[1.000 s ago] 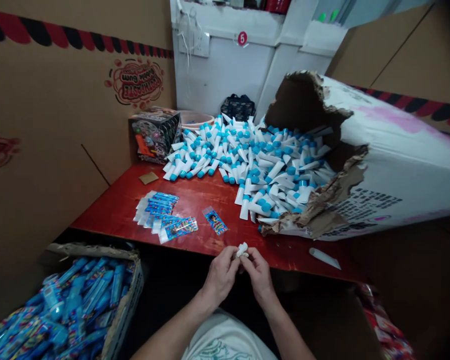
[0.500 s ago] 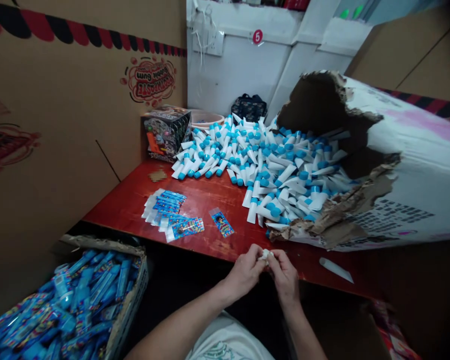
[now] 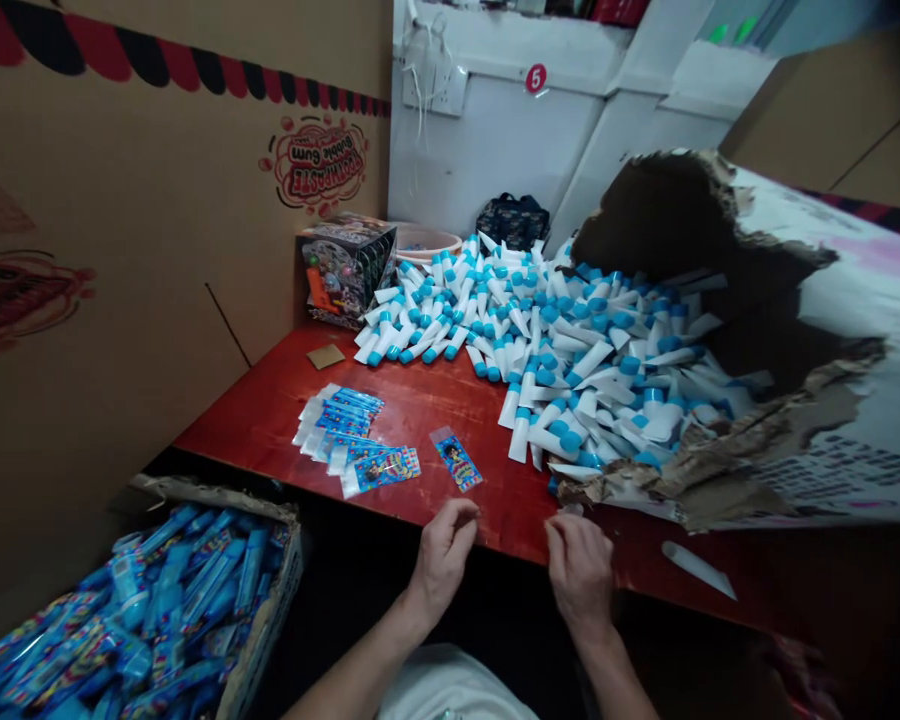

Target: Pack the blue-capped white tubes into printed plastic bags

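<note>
My left hand [image 3: 446,555] is over the table's front edge, its fingers curled in and nothing showing in them. It is just below a single printed blue sleeve [image 3: 457,459] that lies flat. Apart from it, to the right, my right hand [image 3: 581,570] has its fingers bent closed. A small whitish bit [image 3: 572,509] shows at its fingertips; I cannot make out what it is. Left of the single sleeve lies a fanned stack of similar clear-ended sleeves [image 3: 379,470]. A large heap of white tubes with blue caps [image 3: 525,320] spreads behind.
A torn white carton [image 3: 810,420] lies on its side at right, tubes spilling out. One loose tube [image 3: 699,570] lies near the front edge. Lower left, a carton [image 3: 274,590] holds blue packed items [image 3: 169,600]. A printed box [image 3: 347,270] and a pink basin [image 3: 427,243] stand at the back.
My hands were together over a small crumpled white thing; now they are apart, left hand to the left, right hand slightly to the right. The view has shifted a little.
</note>
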Tool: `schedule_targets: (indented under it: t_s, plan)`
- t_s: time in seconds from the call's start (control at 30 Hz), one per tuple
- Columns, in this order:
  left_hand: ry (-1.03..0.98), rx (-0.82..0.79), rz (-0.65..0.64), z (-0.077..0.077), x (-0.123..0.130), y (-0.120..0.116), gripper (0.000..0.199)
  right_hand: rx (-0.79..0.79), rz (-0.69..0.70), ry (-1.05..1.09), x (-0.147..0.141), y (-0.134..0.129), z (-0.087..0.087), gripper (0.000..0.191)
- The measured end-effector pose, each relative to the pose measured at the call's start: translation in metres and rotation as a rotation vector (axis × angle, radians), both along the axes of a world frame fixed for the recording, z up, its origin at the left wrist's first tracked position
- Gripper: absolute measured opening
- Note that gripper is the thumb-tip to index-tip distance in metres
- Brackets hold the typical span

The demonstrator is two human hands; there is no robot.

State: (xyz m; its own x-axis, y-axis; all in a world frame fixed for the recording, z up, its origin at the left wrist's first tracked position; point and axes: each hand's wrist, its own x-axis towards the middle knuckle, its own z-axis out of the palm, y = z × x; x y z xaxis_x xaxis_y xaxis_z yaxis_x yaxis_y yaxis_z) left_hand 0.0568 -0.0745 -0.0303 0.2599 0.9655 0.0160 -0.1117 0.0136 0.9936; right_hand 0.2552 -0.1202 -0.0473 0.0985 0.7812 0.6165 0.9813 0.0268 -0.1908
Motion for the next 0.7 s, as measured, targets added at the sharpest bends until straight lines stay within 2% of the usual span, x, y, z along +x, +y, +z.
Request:
schedule_targets:
  t_s: [0.1,0.17,0.23,0.3,0.37,0.47,0.57,0.7]
  plan:
    - [-0.03,-0.025,0.049,0.001,-0.006,-0.003,0.017,-0.138,0.194,0.048,-0.03,0.029,0.011,0.023]
    - [-0.063,-0.04,0.062,0.002,-0.01,-0.004,0.016,-0.227,0.218,-0.012,-0.051,0.048,0.016,0.025]
    - [-0.115,-0.075,0.076,0.003,-0.016,-0.004,0.016,-0.298,0.241,-0.069,-0.068,0.059,0.017,0.036]
    - [-0.155,-0.128,0.112,0.003,-0.024,-0.005,0.015,-0.335,0.295,-0.096,-0.078,0.059,0.014,0.042]
    - [-0.162,-0.185,0.161,0.0,-0.035,-0.008,0.015,-0.324,0.372,-0.099,-0.081,0.049,0.008,0.04]
    - [-0.137,-0.277,0.187,-0.01,-0.047,-0.016,0.015,-0.196,0.457,-0.054,-0.078,0.03,-0.003,0.03]
    - [-0.118,-0.426,0.105,-0.022,-0.048,-0.027,0.016,-0.11,0.483,0.147,-0.073,0.019,-0.005,0.021]
    - [-0.166,-0.577,-0.148,-0.027,-0.036,-0.036,0.023,-0.186,0.425,0.699,-0.075,0.015,0.004,0.014]
